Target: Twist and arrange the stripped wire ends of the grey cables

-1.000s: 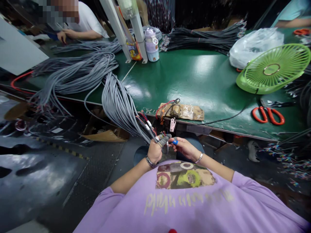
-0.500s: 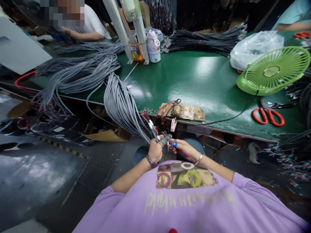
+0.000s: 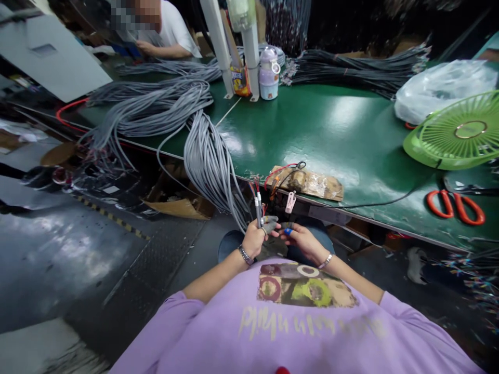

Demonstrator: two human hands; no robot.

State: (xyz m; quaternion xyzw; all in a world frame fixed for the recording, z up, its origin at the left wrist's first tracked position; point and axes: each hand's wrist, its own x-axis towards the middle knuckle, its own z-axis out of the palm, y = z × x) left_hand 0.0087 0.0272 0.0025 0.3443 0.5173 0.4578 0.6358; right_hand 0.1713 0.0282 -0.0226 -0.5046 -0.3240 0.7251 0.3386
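Note:
My left hand [image 3: 257, 238] is closed around a few grey cable ends [image 3: 258, 208], which stand up with white sleeves and red and dark wires at their tips. Grey finger covers are on its thumb and finger. Close against it, my right hand [image 3: 302, 239] pinches with thumb and finger, wearing blue and grey covers; what lies between those fingertips is too small to make out. From the bench edge, a thick bundle of grey cables [image 3: 206, 156] hangs down to my left hand.
On the green bench [image 3: 331, 130] lie a taped cardboard piece [image 3: 317, 184] with wires, a pink clip [image 3: 290, 201] at the edge, red-handled scissors [image 3: 454, 205], a green fan [image 3: 460, 130], a plastic bag [image 3: 444, 88] and a bottle [image 3: 269, 75]. Another person [image 3: 175, 31] sits across.
The whole view has shifted, so the bench things appear farther right. The cable ends in my left hand now stand more upright, and my right hand's fingers have shifted slightly beside them.

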